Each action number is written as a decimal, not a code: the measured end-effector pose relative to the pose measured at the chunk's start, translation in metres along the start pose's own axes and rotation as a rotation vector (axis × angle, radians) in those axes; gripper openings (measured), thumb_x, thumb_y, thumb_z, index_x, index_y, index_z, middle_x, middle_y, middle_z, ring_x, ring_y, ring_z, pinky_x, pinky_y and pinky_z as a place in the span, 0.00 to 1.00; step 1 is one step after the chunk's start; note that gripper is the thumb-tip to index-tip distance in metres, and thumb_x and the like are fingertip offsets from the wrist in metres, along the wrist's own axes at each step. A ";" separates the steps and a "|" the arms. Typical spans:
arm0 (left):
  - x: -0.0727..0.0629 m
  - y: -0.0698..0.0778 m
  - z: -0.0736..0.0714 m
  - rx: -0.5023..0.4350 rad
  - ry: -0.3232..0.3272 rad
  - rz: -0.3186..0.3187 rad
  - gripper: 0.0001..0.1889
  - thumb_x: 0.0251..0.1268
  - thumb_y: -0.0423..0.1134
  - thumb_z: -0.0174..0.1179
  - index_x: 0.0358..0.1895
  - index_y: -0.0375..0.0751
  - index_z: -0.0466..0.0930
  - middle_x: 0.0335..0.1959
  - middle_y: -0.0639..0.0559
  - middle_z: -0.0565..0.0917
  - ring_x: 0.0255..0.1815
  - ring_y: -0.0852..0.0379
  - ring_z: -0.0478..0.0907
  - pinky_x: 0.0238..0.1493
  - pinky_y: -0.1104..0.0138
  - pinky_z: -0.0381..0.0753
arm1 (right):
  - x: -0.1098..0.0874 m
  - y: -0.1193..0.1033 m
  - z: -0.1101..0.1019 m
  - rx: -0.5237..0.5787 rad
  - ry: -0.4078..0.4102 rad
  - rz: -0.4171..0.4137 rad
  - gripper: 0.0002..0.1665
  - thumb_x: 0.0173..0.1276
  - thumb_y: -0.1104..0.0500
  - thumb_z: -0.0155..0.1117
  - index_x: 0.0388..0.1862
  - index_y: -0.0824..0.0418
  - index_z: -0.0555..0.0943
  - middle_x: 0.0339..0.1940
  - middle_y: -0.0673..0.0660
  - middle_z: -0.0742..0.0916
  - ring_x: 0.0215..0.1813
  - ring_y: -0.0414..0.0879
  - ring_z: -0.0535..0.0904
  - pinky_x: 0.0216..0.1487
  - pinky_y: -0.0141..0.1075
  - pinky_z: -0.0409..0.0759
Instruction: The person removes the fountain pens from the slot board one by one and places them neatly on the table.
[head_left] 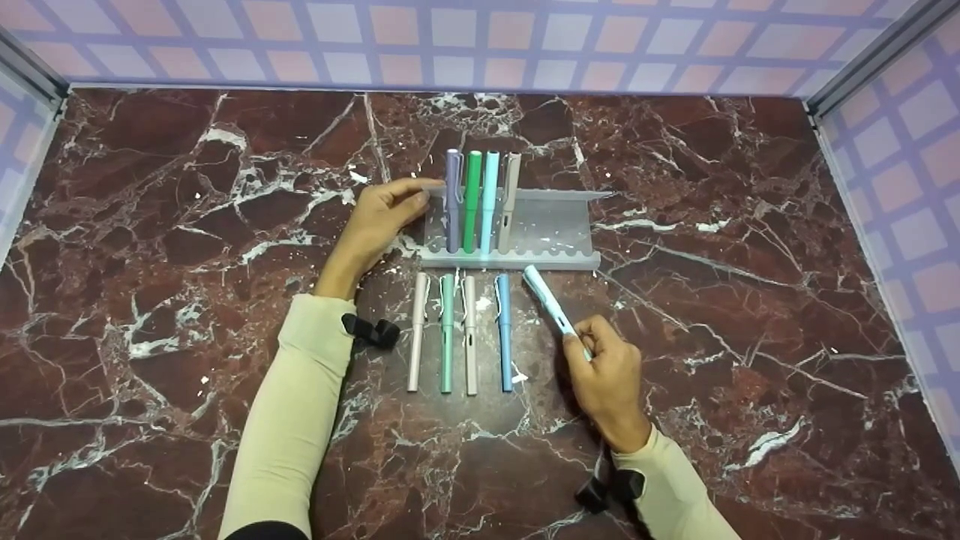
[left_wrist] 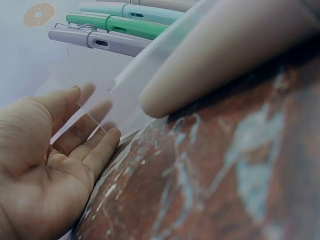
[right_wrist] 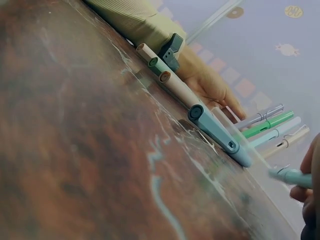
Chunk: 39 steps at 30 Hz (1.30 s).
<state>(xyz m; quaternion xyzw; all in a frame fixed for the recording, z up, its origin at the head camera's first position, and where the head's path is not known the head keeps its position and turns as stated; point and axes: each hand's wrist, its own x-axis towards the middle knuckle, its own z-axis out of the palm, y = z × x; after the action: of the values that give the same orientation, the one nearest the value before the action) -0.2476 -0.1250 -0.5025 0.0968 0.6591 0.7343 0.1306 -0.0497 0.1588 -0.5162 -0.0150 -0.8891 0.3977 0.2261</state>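
My left hand [head_left: 384,217] pinches the left edge of a clear plastic pen rack [head_left: 551,217]; in the left wrist view, some fingertips show through the sheet. Leaning in the rack side by side are a purple pen [head_left: 452,217], a green pen [head_left: 472,210], a light blue pen [head_left: 490,202] and a taupe pen [head_left: 510,187]. My right hand [head_left: 611,375] grips another pale blue pen [head_left: 551,304] by its lower end. That pen tilts up and left, its top just below the rack's front lip.
Below the rack, pens lie roughly parallel on the marbled table [head_left: 750,300]: a pale pink one [head_left: 417,337], a teal green one [head_left: 447,337], a beige one [head_left: 471,352] and a blue one [head_left: 505,337]. Checkered panels [head_left: 465,45] border the table.
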 end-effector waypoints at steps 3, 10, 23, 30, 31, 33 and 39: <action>0.000 -0.001 0.000 0.006 -0.003 -0.001 0.13 0.74 0.28 0.54 0.56 0.35 0.82 0.59 0.42 0.83 0.63 0.47 0.77 0.70 0.62 0.75 | -0.001 0.000 0.000 -0.056 -0.018 -0.016 0.05 0.57 0.64 0.63 0.23 0.59 0.77 0.10 0.42 0.67 0.15 0.37 0.61 0.15 0.33 0.61; -0.001 -0.001 0.001 0.029 0.012 -0.014 0.14 0.74 0.29 0.54 0.57 0.37 0.82 0.60 0.42 0.83 0.62 0.46 0.77 0.68 0.63 0.76 | -0.005 -0.002 0.001 -0.251 -0.102 -0.105 0.07 0.59 0.58 0.61 0.23 0.56 0.75 0.08 0.43 0.66 0.13 0.40 0.61 0.11 0.36 0.62; -0.003 -0.001 0.000 0.030 0.012 -0.027 0.13 0.74 0.30 0.55 0.57 0.38 0.82 0.61 0.42 0.82 0.63 0.48 0.76 0.70 0.63 0.74 | -0.007 -0.001 0.004 -0.352 -0.134 -0.224 0.16 0.59 0.53 0.62 0.18 0.53 0.68 0.08 0.46 0.67 0.12 0.42 0.60 0.10 0.39 0.62; -0.001 0.001 0.000 0.056 0.012 -0.024 0.13 0.74 0.31 0.56 0.56 0.38 0.83 0.61 0.43 0.82 0.63 0.48 0.77 0.69 0.63 0.75 | 0.000 -0.004 0.010 -0.362 -0.177 -0.290 0.22 0.63 0.49 0.62 0.16 0.53 0.64 0.09 0.45 0.64 0.13 0.41 0.59 0.10 0.36 0.60; 0.000 0.001 0.000 0.057 0.014 -0.026 0.13 0.74 0.31 0.56 0.56 0.38 0.83 0.61 0.43 0.82 0.63 0.48 0.77 0.69 0.63 0.75 | 0.001 -0.005 0.010 -0.360 -0.185 -0.296 0.22 0.63 0.49 0.62 0.16 0.53 0.64 0.09 0.45 0.64 0.13 0.41 0.59 0.10 0.36 0.60; 0.000 0.002 0.000 0.057 0.016 -0.031 0.13 0.74 0.30 0.56 0.56 0.38 0.83 0.61 0.43 0.82 0.63 0.48 0.77 0.69 0.63 0.76 | 0.002 -0.006 0.011 -0.362 -0.203 -0.303 0.22 0.64 0.49 0.62 0.16 0.53 0.64 0.10 0.44 0.64 0.13 0.41 0.60 0.10 0.35 0.60; -0.001 0.000 0.000 0.039 0.019 -0.038 0.13 0.74 0.29 0.55 0.56 0.38 0.83 0.61 0.43 0.82 0.63 0.48 0.76 0.69 0.63 0.76 | 0.004 -0.007 0.011 -0.375 -0.268 -0.307 0.25 0.67 0.47 0.62 0.17 0.53 0.63 0.11 0.43 0.62 0.14 0.41 0.59 0.12 0.34 0.59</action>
<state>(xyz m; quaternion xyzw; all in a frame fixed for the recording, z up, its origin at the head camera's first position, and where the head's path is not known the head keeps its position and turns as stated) -0.2470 -0.1250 -0.5020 0.0795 0.6761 0.7197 0.1363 -0.0565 0.1469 -0.5163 0.1313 -0.9610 0.1858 0.1572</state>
